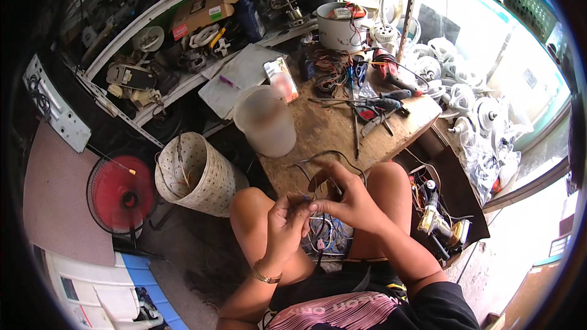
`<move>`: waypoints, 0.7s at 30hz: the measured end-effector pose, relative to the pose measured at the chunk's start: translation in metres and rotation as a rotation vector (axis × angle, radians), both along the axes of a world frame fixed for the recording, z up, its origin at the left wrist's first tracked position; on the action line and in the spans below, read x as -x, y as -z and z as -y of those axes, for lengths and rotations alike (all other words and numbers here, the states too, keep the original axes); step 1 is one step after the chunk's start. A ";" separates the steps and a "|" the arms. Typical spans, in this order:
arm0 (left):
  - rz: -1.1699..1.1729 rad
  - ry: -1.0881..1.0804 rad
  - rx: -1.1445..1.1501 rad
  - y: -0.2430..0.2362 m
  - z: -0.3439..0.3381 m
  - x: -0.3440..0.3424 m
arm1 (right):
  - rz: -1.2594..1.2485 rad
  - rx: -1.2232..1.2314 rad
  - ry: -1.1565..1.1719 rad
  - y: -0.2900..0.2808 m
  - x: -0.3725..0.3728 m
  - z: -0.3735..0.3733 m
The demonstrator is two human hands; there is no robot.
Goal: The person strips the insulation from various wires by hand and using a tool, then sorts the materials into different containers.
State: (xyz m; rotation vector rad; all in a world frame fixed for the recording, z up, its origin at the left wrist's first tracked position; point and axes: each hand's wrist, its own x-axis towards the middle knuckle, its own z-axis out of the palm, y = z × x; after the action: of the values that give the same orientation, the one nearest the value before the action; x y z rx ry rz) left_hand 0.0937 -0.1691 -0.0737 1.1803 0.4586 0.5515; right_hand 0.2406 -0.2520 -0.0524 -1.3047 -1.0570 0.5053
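Pinching narrowly, the left hand holds a few thin, dark wires between thumb and fingertips. The right hand meets it from 3 o'clock; its thumb tip is at the same wires, its index finger is bent above them, and I cannot tell if its grip is closed on them. These wires are over the person's lap, just before the near edge of a brown wooden table.

At 12 o'clock from the hands, a thin black cable makes a loop on the table edge. At 6 o'clock, below the hands, is a tangle of blue, white and dark wires.

On the table, a cloudy white plastic bucket is at 11 o'clock, with a lit phone behind it. At 1 o'clock lie red-handled pliers, and farther a red power tool. A white round pot stands far at 12 o'clock.

White plastic parts are piled at 2 o'clock. Between 3 and 4 o'clock lies a yellow-and-black cordless drill. Toward 9 o'clock are 2 things: a whitish perforated bin and, beyond, a round red fan.
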 end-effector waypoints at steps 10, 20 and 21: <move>-0.061 -0.138 -0.184 -0.002 0.017 -0.005 | 0.025 0.008 0.036 0.019 0.012 -0.005; -0.171 -0.043 -0.570 -0.011 0.009 0.008 | -0.673 0.107 -0.093 0.001 0.004 0.004; -0.131 0.077 -0.565 -0.015 0.006 0.010 | -0.904 0.037 -0.175 0.005 0.004 0.003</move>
State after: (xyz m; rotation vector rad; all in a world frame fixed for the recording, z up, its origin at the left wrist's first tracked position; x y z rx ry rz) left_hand 0.0836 -0.1746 -0.0589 1.7758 0.3750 0.5557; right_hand 0.2370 -0.2547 -0.0573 -0.8490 -0.3948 1.1170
